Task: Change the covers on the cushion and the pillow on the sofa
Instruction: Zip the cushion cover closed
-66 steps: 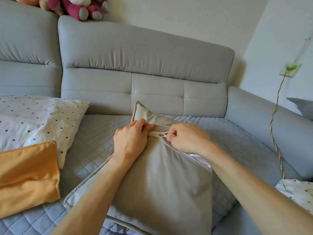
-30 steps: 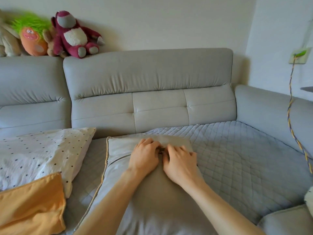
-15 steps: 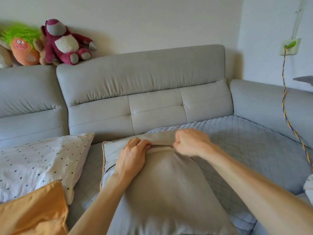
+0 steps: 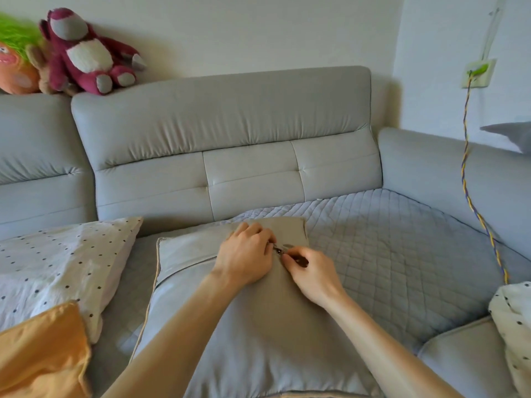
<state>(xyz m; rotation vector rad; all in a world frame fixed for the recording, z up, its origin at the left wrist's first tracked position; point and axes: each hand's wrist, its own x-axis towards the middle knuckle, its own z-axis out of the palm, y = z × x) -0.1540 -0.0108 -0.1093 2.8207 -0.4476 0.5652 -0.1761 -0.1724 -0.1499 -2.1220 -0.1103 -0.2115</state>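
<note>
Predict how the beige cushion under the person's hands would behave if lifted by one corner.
It would probably sag, not stay flat: the beige cushion looks plump and soft where the left hand grips its cover. Likely light for its size, being stuffed fabric. It should hardly slide or roll, lying broad and flat on the quilted sofa seat.

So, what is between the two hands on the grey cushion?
The small metal zip pull lies there, on the cushion. The right hand pinches it; the left hand holds the cushion just beside it. The head view shows this.
</note>
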